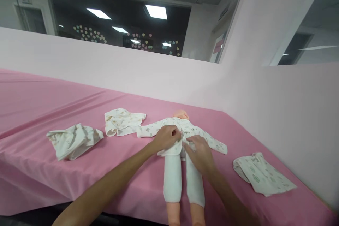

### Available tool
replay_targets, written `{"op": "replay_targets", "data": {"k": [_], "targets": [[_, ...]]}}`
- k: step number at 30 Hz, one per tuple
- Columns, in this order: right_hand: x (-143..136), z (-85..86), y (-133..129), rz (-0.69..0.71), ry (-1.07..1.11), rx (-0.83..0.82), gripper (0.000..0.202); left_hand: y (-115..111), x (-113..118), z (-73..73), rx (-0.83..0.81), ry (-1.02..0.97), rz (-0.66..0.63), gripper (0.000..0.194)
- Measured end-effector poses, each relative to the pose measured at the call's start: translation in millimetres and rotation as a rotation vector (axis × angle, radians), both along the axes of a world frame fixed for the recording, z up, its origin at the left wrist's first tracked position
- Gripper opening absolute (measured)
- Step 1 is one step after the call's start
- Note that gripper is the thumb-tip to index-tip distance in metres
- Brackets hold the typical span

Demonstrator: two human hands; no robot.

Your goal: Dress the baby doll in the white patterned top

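A baby doll [181,114] lies on its back on the pink tablecloth [39,99], head away from me, in a white printed shirt [156,127] and white leggings [172,176]. My left hand [166,137] pinches the shirt's front edge at the doll's waist. Just to its right, my right hand [200,153] grips the other front flap of the shirt. Both hands meet over the doll's belly.
A crumpled white garment [72,140] lies at the left, another folded printed one [122,122] beside the doll's arm, and a third [262,174] at the right. Pale pink partition walls [265,106] close off the back and right of the table.
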State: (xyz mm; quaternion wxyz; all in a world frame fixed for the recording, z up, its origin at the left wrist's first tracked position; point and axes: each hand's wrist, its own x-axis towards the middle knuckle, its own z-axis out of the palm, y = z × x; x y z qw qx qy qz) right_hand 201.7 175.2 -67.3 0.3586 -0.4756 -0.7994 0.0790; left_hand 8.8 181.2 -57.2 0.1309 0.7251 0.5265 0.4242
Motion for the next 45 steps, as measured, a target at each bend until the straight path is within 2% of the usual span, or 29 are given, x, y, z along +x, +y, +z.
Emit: {"op": "replay_targets", "data": {"k": [3,9,14,17,20,25,28,31,34,41,45], "targets": [[-11.2,-2.6,-12.2,-0.068,-0.159,0.02,0.031,-7.6,2.8,0.9,-0.045,0.056,-0.009,0.027],[-8.1,-1.0,-4.8,-0.131,-0.338,0.085,0.022,-12.3,2.9,0.0,-0.032,0.15,-0.032,0.033],[7.1,0.7,0.9,-0.115,-0.137,-0.068,0.012,-11.1,6.1,-3.4,-0.012,0.136,-0.038,0.015],[10.4,-0.8,3.0,-0.105,0.041,-0.08,0.009,-8.1,8.2,-5.6,0.03,0.123,-0.013,0.008],[4.2,-1.8,4.5,-0.104,0.148,-0.065,0.021,-5.4,9.4,-7.7,0.072,0.124,-0.005,0.014],[-15.8,1.5,4.0,-0.008,0.282,-0.091,0.023,-5.3,9.7,-9.3,0.128,0.137,-0.012,0.017],[-20.8,0.8,2.5,-0.034,0.343,-0.07,0.024,-5.7,9.7,-9.6,0.145,0.15,-0.018,0.017],[-16.9,-3.4,3.0,-0.084,0.301,-0.05,0.025,-4.5,9.8,-10.7,0.142,0.164,-0.001,0.017],[-9.4,-4.0,5.9,-0.046,0.227,-0.04,0.017,-2.9,10.1,-12.1,0.155,0.17,0.003,0.019],[-10.6,12.9,10.7,-0.014,0.439,-0.219,0.025,-2.3,11.2,-12.8,0.167,0.165,0.019,0.024],[-18.2,11.6,9.4,0.015,0.495,-0.249,0.026,-0.9,11.8,-15.2,0.201,0.157,0.031,0.022]]}}
